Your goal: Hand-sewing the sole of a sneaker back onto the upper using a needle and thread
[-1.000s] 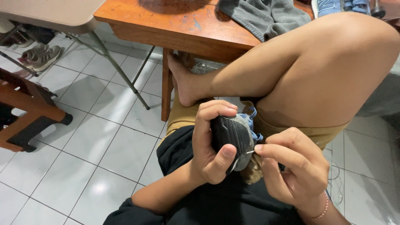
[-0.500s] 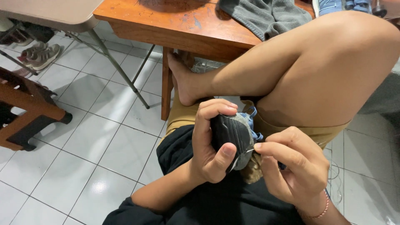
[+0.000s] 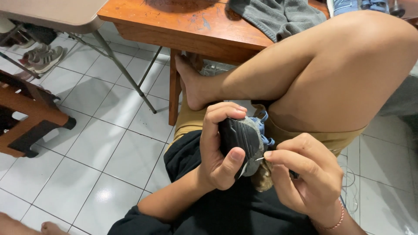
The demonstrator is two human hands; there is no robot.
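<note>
Now the left hand (image 3: 217,152) grips a dark shoe (image 3: 241,141), fingers wrapped round it, while the right hand (image 3: 305,178) pinches a needle (image 3: 258,159).

Very little differs from the two earlier pictures. The left hand (image 3: 220,150), at lower centre of the frame, grips the small dark shoe (image 3: 242,138) in the same place with the same curl of fingers, and the right hand (image 3: 305,174), at lower right, pinches at the sole's edge just as before. The only shift is a faint drift of the whole view, too slight to tell which way.
</note>
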